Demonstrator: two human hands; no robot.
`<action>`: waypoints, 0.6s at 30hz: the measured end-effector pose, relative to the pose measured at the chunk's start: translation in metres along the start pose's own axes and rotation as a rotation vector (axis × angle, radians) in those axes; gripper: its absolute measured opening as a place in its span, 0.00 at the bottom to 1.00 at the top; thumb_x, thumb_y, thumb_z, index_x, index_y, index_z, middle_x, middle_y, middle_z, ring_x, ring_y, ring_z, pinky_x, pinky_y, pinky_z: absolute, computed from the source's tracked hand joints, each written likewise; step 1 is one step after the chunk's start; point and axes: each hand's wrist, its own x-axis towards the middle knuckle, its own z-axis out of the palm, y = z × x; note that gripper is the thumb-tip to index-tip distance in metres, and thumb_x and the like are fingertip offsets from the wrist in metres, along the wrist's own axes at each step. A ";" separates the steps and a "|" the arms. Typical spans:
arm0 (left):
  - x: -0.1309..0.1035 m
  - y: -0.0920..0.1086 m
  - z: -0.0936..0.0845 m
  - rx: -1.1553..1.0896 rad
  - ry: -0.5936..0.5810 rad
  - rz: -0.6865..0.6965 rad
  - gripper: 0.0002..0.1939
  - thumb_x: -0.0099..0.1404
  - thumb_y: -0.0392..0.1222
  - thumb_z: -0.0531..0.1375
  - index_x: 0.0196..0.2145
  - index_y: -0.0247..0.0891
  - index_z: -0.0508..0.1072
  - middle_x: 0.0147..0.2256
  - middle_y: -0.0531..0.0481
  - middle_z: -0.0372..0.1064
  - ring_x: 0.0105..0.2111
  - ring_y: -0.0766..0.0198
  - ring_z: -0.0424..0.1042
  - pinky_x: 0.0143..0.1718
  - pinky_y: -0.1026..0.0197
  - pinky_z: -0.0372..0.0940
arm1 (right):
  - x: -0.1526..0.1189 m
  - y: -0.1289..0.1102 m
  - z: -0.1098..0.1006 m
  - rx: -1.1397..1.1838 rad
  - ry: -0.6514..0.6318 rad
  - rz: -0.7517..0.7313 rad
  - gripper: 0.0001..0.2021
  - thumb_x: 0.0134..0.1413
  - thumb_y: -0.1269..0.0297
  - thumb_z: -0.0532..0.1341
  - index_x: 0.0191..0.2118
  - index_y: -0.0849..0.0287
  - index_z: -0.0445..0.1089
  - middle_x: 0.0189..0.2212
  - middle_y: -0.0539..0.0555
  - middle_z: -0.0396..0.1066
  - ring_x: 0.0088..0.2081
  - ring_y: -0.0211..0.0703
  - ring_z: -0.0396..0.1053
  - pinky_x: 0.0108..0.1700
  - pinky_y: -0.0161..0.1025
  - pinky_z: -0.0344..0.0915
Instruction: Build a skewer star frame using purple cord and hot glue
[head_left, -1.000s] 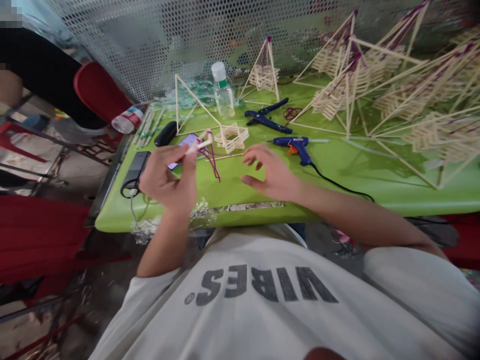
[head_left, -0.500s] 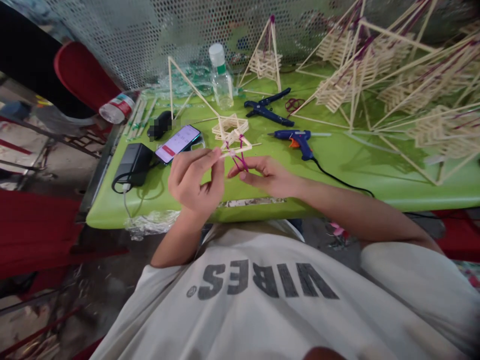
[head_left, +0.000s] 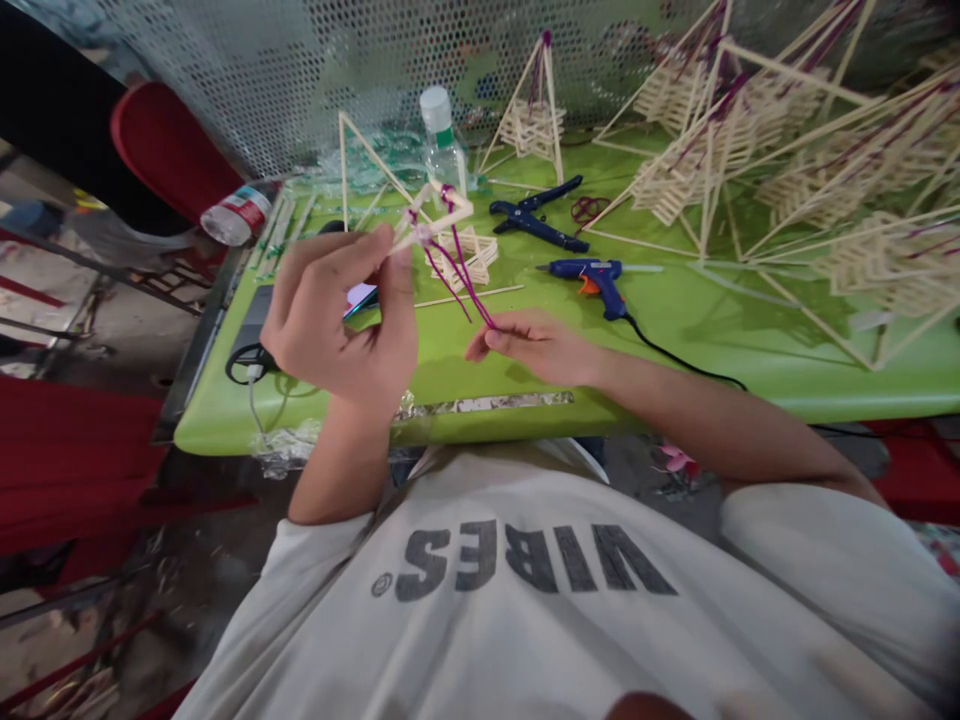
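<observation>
At upper centre, the left hand (head_left: 341,320) pinches the stick frame (head_left: 452,221); the right hand (head_left: 544,348) grasps purple cords (head_left: 469,287) between its fingertips. The frame looks light, stiff, breakable, best held near its joints; the cords look limp.

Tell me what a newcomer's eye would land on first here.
Probably the crowd of purple-topped stick pyramids on the right of the bright green table. Next, the small stick frame in the raised left hand, with purple cords stretching to the right hand. Beyond that hand lies a blue glue gun.
</observation>
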 end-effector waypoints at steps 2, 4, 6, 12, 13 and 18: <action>0.006 0.003 -0.001 -0.006 -0.002 -0.019 0.09 0.77 0.35 0.71 0.53 0.45 0.85 0.44 0.53 0.84 0.41 0.64 0.79 0.38 0.56 0.70 | 0.000 0.000 -0.001 0.007 -0.014 -0.010 0.21 0.77 0.44 0.62 0.47 0.56 0.83 0.46 0.56 0.86 0.49 0.47 0.82 0.59 0.47 0.76; 0.011 0.005 -0.002 -0.017 -0.001 -0.052 0.09 0.77 0.34 0.72 0.51 0.45 0.86 0.43 0.54 0.84 0.41 0.64 0.79 0.39 0.55 0.71 | 0.000 -0.001 -0.001 -0.001 -0.030 -0.008 0.21 0.78 0.45 0.62 0.47 0.57 0.83 0.45 0.56 0.86 0.46 0.46 0.82 0.56 0.47 0.76; 0.013 0.006 -0.002 -0.024 0.018 -0.053 0.08 0.77 0.34 0.71 0.50 0.43 0.86 0.43 0.52 0.84 0.42 0.63 0.80 0.39 0.54 0.72 | 0.000 -0.003 0.000 -0.050 -0.023 0.028 0.21 0.78 0.45 0.61 0.46 0.58 0.83 0.44 0.56 0.86 0.44 0.45 0.82 0.53 0.46 0.76; 0.018 0.010 -0.010 0.055 0.093 -0.046 0.06 0.76 0.39 0.72 0.49 0.45 0.87 0.40 0.51 0.84 0.39 0.59 0.79 0.36 0.51 0.73 | -0.003 -0.008 -0.016 -0.401 0.272 0.107 0.23 0.80 0.45 0.58 0.43 0.56 0.82 0.42 0.56 0.86 0.37 0.45 0.79 0.40 0.43 0.70; 0.019 0.011 -0.013 0.079 0.087 -0.068 0.06 0.76 0.40 0.72 0.49 0.47 0.87 0.40 0.51 0.84 0.40 0.58 0.80 0.37 0.50 0.74 | -0.003 -0.009 -0.024 -0.534 0.363 0.088 0.24 0.81 0.44 0.57 0.43 0.55 0.82 0.39 0.56 0.86 0.36 0.45 0.77 0.40 0.44 0.69; 0.017 0.008 -0.034 0.126 0.182 0.015 0.05 0.75 0.39 0.72 0.48 0.44 0.86 0.38 0.51 0.82 0.40 0.57 0.81 0.40 0.49 0.73 | -0.001 -0.007 -0.067 -0.709 0.629 0.067 0.22 0.80 0.51 0.55 0.42 0.56 0.82 0.38 0.61 0.83 0.38 0.54 0.77 0.49 0.54 0.73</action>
